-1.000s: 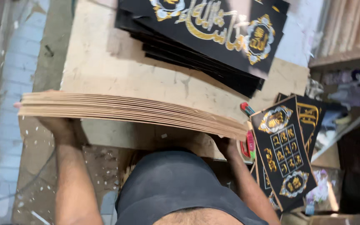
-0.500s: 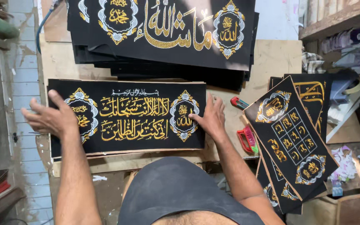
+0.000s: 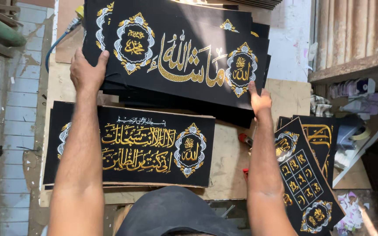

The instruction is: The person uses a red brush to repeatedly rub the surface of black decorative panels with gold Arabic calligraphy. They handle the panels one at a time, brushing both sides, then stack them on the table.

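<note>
left hand [image 3: 87, 70] and right hand [image 3: 259, 99] gripping the near corners of the top panel [image 3: 184, 57] on the far black stack [image 3: 171, 98], fingers curled over its edges. second panel [image 3: 145, 148] flat on the table [image 3: 224, 161], between the forearms.

- The picture is bright, like daylight, and mostly sharp.
- The strongest light falls on the white wall [image 3: 292, 39] at the top right, which looks a bit washed out.
- The gold thread on the black panel [image 3: 184, 57] shines.
- The right edge is dark and shadowy.
- The arms cast only soft shadows.
</note>
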